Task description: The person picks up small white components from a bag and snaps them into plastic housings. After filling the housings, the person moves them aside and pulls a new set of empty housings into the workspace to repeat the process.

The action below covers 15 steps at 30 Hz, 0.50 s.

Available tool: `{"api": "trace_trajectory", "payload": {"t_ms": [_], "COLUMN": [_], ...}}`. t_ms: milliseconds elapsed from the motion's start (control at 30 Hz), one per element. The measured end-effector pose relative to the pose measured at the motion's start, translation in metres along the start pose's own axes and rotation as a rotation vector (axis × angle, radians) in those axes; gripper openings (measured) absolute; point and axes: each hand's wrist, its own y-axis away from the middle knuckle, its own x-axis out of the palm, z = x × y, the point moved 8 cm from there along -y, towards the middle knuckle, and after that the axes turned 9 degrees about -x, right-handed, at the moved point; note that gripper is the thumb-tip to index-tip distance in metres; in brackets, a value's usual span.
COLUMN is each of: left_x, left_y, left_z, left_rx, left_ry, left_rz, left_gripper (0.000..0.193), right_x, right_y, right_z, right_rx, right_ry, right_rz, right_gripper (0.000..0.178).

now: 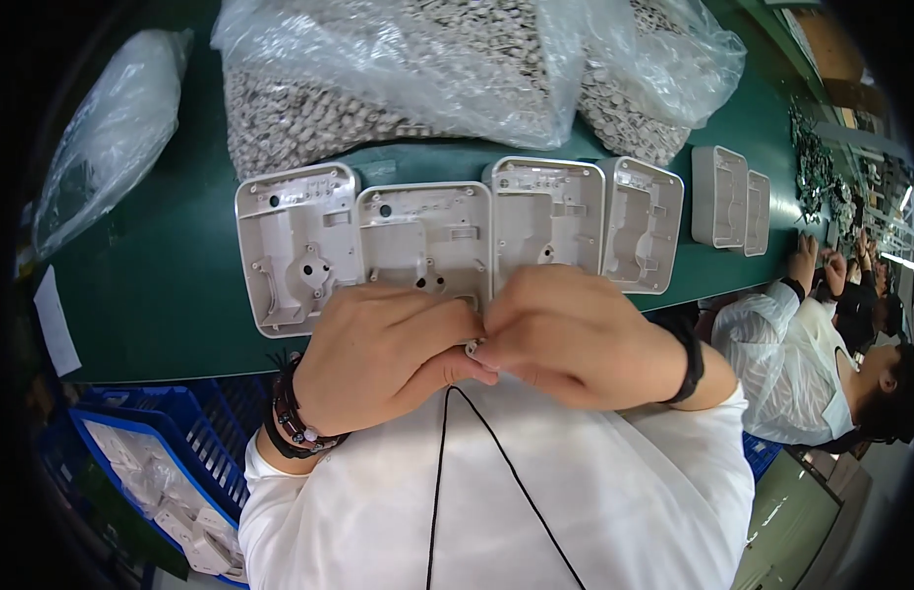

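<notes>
My left hand (390, 342) and my right hand (573, 332) meet in front of my chest, fingers closed and pinching. Between the fingertips shows a small whitish plastic part (471, 348); most of it is hidden. Just beyond my hands, light grey plastic housings stand in a row, open side up: one at the left (299, 246), a second (424, 231) partly behind my fingers, a third (547, 211) and a fourth (642, 226) at the right. Inside them are moulded posts, ribs and dark round holes.
Large clear bags of small whitish parts (309, 118) lie behind the housings. Two more housings (717, 197) stand farther right on the green table (152, 324). A clear bag (117, 138) lies at the left, above a blue crate (196, 442). Another person (786, 354) works at right.
</notes>
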Motion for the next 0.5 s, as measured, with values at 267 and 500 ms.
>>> {"api": "trace_trajectory", "payload": {"t_ms": [267,500], "left_x": [-0.031,-0.037], "left_y": [0.027,0.031], "left_z": [0.024,0.042], "left_rx": [-0.236,-0.302], "left_ry": [-0.478,-0.614], "left_rz": [-0.239,-0.231], "left_gripper": [0.027,0.036], "right_x": [0.011,0.035], "right_y": [-0.061,-0.081], "right_z": [0.009,-0.061], "right_rx": [-0.277,-0.419], "right_ry": [0.728,0.87], "right_rz": [0.299,0.431], "right_gripper": [0.018,0.007]}}
